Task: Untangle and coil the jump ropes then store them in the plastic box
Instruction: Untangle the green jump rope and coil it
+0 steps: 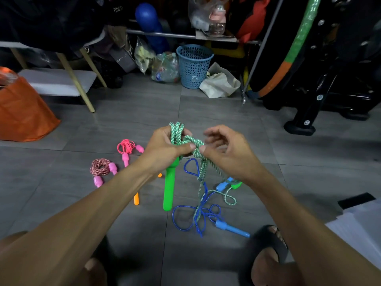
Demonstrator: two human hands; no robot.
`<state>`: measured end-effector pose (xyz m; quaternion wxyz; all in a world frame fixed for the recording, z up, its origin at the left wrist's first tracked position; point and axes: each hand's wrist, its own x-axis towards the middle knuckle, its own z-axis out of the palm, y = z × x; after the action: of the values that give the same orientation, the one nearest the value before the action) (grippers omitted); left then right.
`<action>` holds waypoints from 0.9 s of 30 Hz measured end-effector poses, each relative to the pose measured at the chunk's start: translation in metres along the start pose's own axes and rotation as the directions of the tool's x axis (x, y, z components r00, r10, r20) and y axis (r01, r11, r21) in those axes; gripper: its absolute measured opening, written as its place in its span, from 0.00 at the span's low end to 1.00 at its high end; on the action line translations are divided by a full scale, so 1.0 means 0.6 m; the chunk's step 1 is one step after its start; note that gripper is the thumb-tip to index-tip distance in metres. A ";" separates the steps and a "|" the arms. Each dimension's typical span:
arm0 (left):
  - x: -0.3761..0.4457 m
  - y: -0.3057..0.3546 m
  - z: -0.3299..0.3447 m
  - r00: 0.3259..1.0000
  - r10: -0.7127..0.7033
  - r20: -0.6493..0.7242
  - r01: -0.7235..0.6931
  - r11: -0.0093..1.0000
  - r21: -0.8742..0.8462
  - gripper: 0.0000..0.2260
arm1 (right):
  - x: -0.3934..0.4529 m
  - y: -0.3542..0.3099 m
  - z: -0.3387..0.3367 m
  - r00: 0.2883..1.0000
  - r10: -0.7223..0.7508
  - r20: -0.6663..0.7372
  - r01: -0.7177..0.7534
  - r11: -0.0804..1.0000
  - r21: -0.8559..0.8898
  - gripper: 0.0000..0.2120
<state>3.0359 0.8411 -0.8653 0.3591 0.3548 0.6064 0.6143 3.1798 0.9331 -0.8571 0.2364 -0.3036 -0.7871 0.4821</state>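
- The left hand [165,148] grips a bunch of green rope [176,132] loops, up in the air over the floor
- The right hand [223,150] pinches the same rope between thumb and fingers, just beside the left hand
- A green handle [169,188] hangs straight down from the left hand, its long side up and down
- The rest of the green rope drops to the floor and mixes with a blue rope [185,217]
- A blue handle [232,229] lies flat, pointing to the right
- Two pink ropes [125,146] sit coiled on the left
- A blue basket [193,66] stands far back; I cannot tell what is in it
- The floor [127,120] has grey tiles, with an orange bag [22,112] at the left
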 end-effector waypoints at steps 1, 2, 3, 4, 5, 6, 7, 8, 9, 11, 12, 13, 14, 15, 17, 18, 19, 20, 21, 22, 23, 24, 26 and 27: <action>-0.002 0.001 0.002 1.000 -0.003 0.019 0.003 1.000 0.023 0.12 | 0.005 0.000 -0.004 0.996 0.044 0.074 -0.050 0.996 0.076 0.14; -0.002 0.001 0.003 0.999 -0.006 0.036 0.005 0.999 0.043 0.12 | 0.007 -0.001 -0.008 0.981 0.083 0.176 -0.103 0.989 0.108 0.14; -0.004 0.002 0.005 0.999 -0.004 0.047 0.002 0.998 0.060 0.12 | 0.008 0.001 -0.011 0.957 0.103 0.270 -0.132 0.987 0.092 0.11; -0.004 0.003 0.006 0.999 -0.002 0.049 -0.002 0.997 0.078 0.12 | 0.006 0.003 -0.014 0.936 0.106 0.335 -0.132 0.989 0.058 0.10; -0.003 0.004 0.006 0.999 0.004 0.050 -0.009 0.995 0.099 0.12 | 0.005 0.007 -0.016 0.925 0.102 0.367 -0.126 0.991 0.043 0.10; -0.001 0.006 0.005 0.999 0.010 0.049 -0.017 0.991 0.132 0.13 | 0.004 0.008 -0.020 0.924 0.104 0.369 -0.126 0.991 0.037 0.10; 0.001 0.007 0.001 0.998 0.031 0.049 -0.040 0.982 0.186 0.13 | 0.004 0.008 -0.023 0.931 0.109 0.348 -0.128 0.991 0.033 0.10; 0.004 0.008 -0.004 0.996 0.063 0.059 -0.077 0.961 0.265 0.14 | 0.005 0.007 -0.026 0.939 0.118 0.323 -0.135 0.990 0.031 0.10; 0.005 0.009 -0.009 0.992 0.101 0.082 -0.124 0.921 0.368 0.13 | 0.006 0.006 -0.029 0.942 0.131 0.308 -0.149 0.988 0.035 0.10; 0.005 0.010 -0.017 0.970 0.189 0.151 -0.242 0.742 0.625 0.09 | 0.007 0.008 -0.030 0.941 0.160 0.299 -0.180 0.983 0.040 0.11; 0.003 0.011 -0.020 0.957 0.226 0.182 -0.285 0.617 0.733 0.06 | 0.008 0.010 -0.030 0.939 0.170 0.298 -0.188 0.982 0.031 0.11; 0.002 0.009 -0.022 0.950 0.251 0.188 -0.297 0.534 0.791 0.06 | 0.008 0.011 -0.028 0.939 0.179 0.294 -0.190 0.982 0.011 0.11; 0.001 0.007 -0.022 0.949 0.262 0.176 -0.292 0.519 0.804 0.06 | 0.008 0.011 -0.027 0.941 0.184 0.284 -0.190 0.982 -0.008 0.10; 0.002 0.002 -0.021 0.955 0.249 0.158 -0.275 0.555 0.785 0.06 | 0.010 0.012 -0.025 0.945 0.188 0.267 -0.193 0.981 -0.007 0.10; 0.001 -0.001 -0.016 0.981 0.159 0.110 -0.193 0.738 0.647 0.04 | 0.011 0.013 -0.027 0.955 0.211 0.206 -0.227 0.972 0.058 0.11; -0.001 0.000 -0.011 0.990 0.098 0.097 -0.135 0.821 0.555 0.03 | 0.012 0.013 -0.027 0.960 0.218 0.176 -0.237 0.967 0.093 0.11; -0.004 0.003 -0.006 0.995 0.054 0.085 -0.087 0.880 0.466 0.04 | 0.011 0.012 -0.025 0.964 0.207 0.167 -0.227 0.968 0.108 0.11; -0.005 0.005 -0.001 0.996 0.013 0.084 -0.044 0.925 0.379 0.06 | 0.009 0.011 -0.021 0.969 0.182 0.168 -0.203 0.973 0.111 0.12; -0.007 0.010 0.005 0.995 -0.033 0.095 0.003 0.956 0.293 0.08 | 0.006 0.011 -0.016 0.975 0.152 0.160 -0.171 0.979 0.109 0.12; -0.010 0.017 0.010 0.992 -0.067 0.108 0.042 0.975 0.220 0.08 | 0.004 0.010 -0.010 0.984 0.113 0.140 -0.129 0.986 0.109 0.11; -0.011 0.022 0.012 0.990 -0.086 0.109 0.067 0.983 0.173 0.08 | 0.003 0.011 -0.007 0.992 0.075 0.099 -0.085 0.991 0.100 0.10; -0.012 0.025 0.013 0.991 -0.091 0.097 0.077 0.987 0.144 0.07 | 0.002 0.010 -0.005 0.998 0.051 0.041 -0.054 0.996 0.076 0.08; -0.010 0.024 0.011 0.995 -0.085 0.044 0.079 0.988 0.134 0.07 | 0.002 0.009 -0.005 0.992 0.106 -0.068 -0.102 0.993 0.055 0.06; -0.009 0.022 0.011 0.997 -0.080 0.020 0.077 0.988 0.135 0.08 | 0.002 0.007 -0.005 0.976 0.209 -0.055 -0.201 0.972 0.118 0.11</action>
<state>3.0441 0.8394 -0.8521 0.3662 0.3618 0.6551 0.5531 3.1822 0.9373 -0.8594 0.2284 -0.3856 -0.7148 0.5368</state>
